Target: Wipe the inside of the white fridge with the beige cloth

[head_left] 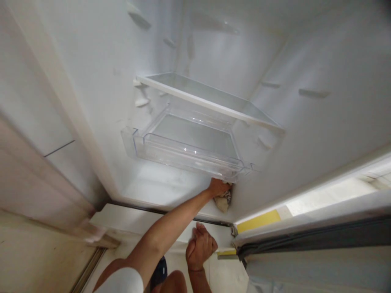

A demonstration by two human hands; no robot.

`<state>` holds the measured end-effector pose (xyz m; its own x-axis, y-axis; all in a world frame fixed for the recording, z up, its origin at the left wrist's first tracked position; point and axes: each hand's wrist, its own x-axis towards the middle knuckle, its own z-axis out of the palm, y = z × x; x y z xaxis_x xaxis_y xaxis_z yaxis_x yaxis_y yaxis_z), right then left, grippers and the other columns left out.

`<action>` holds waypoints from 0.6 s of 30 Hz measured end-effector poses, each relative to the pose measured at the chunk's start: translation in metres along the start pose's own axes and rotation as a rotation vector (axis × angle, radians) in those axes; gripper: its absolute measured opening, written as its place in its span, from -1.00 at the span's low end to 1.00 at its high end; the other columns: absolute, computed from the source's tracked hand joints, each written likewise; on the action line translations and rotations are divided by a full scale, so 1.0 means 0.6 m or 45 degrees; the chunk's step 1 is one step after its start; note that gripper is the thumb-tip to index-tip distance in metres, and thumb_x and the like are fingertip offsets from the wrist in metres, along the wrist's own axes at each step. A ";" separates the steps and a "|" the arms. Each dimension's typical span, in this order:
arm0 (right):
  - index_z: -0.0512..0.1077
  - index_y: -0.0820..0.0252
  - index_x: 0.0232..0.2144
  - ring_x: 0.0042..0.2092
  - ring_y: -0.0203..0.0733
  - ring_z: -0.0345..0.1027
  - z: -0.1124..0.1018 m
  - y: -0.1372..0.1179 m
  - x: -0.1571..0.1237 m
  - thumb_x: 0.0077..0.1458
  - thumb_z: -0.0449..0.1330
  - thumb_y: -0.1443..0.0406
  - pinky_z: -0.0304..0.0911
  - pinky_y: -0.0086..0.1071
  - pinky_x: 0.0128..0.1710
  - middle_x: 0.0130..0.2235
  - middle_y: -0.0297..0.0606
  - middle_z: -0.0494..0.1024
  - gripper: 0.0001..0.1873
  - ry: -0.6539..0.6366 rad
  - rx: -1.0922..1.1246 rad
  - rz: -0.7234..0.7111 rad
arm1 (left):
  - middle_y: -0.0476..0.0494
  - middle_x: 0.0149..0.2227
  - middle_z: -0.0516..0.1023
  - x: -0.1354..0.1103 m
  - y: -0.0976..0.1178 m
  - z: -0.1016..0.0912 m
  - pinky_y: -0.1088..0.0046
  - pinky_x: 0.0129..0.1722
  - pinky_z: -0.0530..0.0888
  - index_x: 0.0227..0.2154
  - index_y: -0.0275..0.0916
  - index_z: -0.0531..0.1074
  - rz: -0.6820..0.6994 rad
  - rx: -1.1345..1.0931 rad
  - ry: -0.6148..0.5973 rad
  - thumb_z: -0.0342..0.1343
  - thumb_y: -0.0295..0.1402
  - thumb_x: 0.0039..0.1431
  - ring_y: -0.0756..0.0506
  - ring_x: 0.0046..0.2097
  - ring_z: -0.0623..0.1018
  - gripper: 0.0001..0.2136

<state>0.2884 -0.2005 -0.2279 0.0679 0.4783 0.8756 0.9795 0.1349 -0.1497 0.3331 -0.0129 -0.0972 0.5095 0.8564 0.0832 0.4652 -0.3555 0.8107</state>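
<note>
Curling at the bottom of my feed, the right hand [200, 246] sits nearest me, its wrist coming straight up from below and its fingers folded into a loose fist, with nothing visible in it. It is near the white panel [131, 215] under the fridge opening; whether it touches, I cannot tell. Left of it, a white sleeve [124, 280] ends high on my left arm, which runs slantwise up and to the right, almost straight at the elbow, across the panel and into the fridge. At its end, my left hand [218, 187] is bent over a patterned cloth [226, 198], gripping it with fingers closed; the fingertips are hidden from me. The cloth lies bunched low in the fridge, on the fridge floor [171, 177] by the right wall [305, 130]. Just above that hand is the front of a clear drawer [189, 152]. Higher and beyond, a glass shelf [207, 95] with a white front edge spans the inside, and shelf supports line the side walls.
</note>
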 end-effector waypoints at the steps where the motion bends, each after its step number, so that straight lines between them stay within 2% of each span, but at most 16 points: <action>1: 0.45 0.21 -0.20 -0.10 -0.15 0.47 -0.001 0.001 0.002 0.32 -0.08 0.37 0.10 -0.22 -0.08 -0.15 -0.14 0.63 -0.71 -0.002 -0.010 -0.018 | -0.22 0.16 0.48 -0.022 -0.001 -0.001 0.15 0.12 0.51 0.14 -0.21 0.41 0.034 -0.017 -0.014 0.23 -0.28 0.24 -0.17 0.12 0.52 -0.58; 4: 0.43 0.20 -0.23 -0.15 -0.16 0.43 -0.002 0.003 0.004 0.31 -0.08 0.39 0.08 -0.23 -0.09 -0.19 -0.16 0.61 -0.73 -0.003 -0.058 -0.008 | -0.15 0.34 0.32 -0.090 -0.006 -0.004 0.33 0.28 0.38 0.30 -0.08 0.28 0.173 -0.101 -0.066 0.36 -0.40 -0.01 -0.14 0.28 0.41 -0.24; 6: 0.42 0.19 -0.26 -0.23 -0.16 0.38 -0.002 0.005 0.002 0.33 -0.09 0.37 0.06 -0.24 -0.14 -0.26 -0.20 0.59 -0.72 -0.005 -0.107 0.003 | -0.10 0.41 0.22 -0.124 -0.011 -0.009 0.32 0.32 0.32 0.33 0.01 0.25 0.279 -0.156 -0.137 0.35 -0.42 -0.08 -0.18 0.32 0.38 -0.16; 10: 0.42 0.19 -0.25 -0.25 -0.12 0.36 0.001 0.013 -0.009 0.35 -0.11 0.31 0.04 -0.24 -0.15 -0.32 -0.22 0.57 -0.70 -0.019 -0.199 -0.063 | -0.02 0.39 0.27 -0.161 -0.017 -0.025 0.23 0.33 0.32 0.27 0.06 0.33 0.389 -0.134 -0.312 0.32 -0.42 -0.09 -0.23 0.31 0.40 -0.22; 12: 0.44 0.21 -0.27 -0.25 -0.09 0.36 0.003 0.019 -0.017 0.34 -0.12 0.30 0.04 -0.23 -0.14 -0.35 -0.21 0.56 -0.67 -0.063 -0.258 -0.068 | -0.03 0.36 0.34 -0.174 -0.016 -0.034 0.21 0.30 0.36 0.24 0.04 0.37 0.406 -0.082 -0.343 0.30 -0.42 -0.07 -0.23 0.28 0.44 -0.27; 15: 0.45 0.21 -0.36 -0.32 -0.10 0.31 0.004 0.026 -0.029 0.32 -0.12 0.31 0.00 -0.24 -0.18 -0.45 -0.23 0.51 -0.63 -0.127 -0.334 -0.056 | -0.08 0.29 0.43 -0.202 -0.016 -0.051 0.24 0.24 0.44 0.23 0.00 0.40 0.430 -0.024 -0.292 0.26 -0.42 -0.01 -0.22 0.20 0.51 -0.34; 18: 0.45 0.22 -0.38 -0.33 -0.08 0.28 0.004 0.029 -0.033 0.30 -0.07 0.33 -0.01 -0.24 -0.21 -0.46 -0.20 0.51 -0.67 -0.123 -0.358 -0.088 | -0.13 0.27 0.45 -0.236 -0.028 -0.079 0.23 0.19 0.48 0.28 0.00 0.35 0.394 0.010 -0.204 0.23 -0.43 0.01 -0.23 0.15 0.55 -0.30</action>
<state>0.3036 -0.2053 -0.2490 -0.0056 0.5582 0.8297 0.9962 -0.0690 0.0532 0.2186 -0.1103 -0.0952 0.7342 0.6381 0.2318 0.2758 -0.5924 0.7570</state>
